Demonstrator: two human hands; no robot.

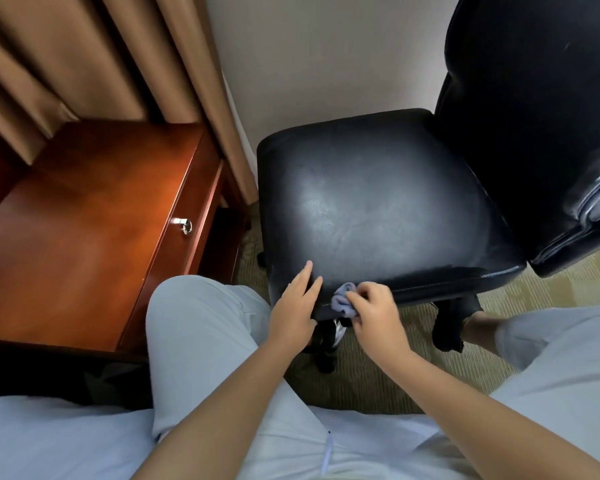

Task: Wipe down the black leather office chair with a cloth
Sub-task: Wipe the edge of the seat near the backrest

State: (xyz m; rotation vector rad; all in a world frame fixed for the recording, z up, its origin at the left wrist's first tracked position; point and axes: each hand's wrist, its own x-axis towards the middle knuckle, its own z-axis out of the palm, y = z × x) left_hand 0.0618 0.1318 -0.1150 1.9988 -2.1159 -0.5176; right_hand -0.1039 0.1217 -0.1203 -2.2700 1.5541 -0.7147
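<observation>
In the head view, the black leather office chair [378,209] fills the middle and right, its seat facing the person and its tall backrest rising at the far right. At the chair's near front edge, the right hand [374,313] holds a small bluish cloth [343,299], bunched up and pressed against the seat's front rim; its fingers [355,299] are curled round the cloth, pinching it against the leather. Just left of the cloth on the same front edge, the left hand [293,306] rests flat on the chair's near corner, its fingers straight and close together, holding nothing. Below the seat the chair's dark legs [447,327] stand on a greenish patterned carpet [378,382]; something shiny shows under the seat behind the hands, perhaps part of the base, though it is too hidden to tell. Left of the chair stands a reddish wooden surface [84,220] with a drawer bearing a metal ring pull [185,225], and brown curtains [94,57] hang behind it. The person's knees in pale trousers [201,341] flank the chair's front on both sides.
</observation>
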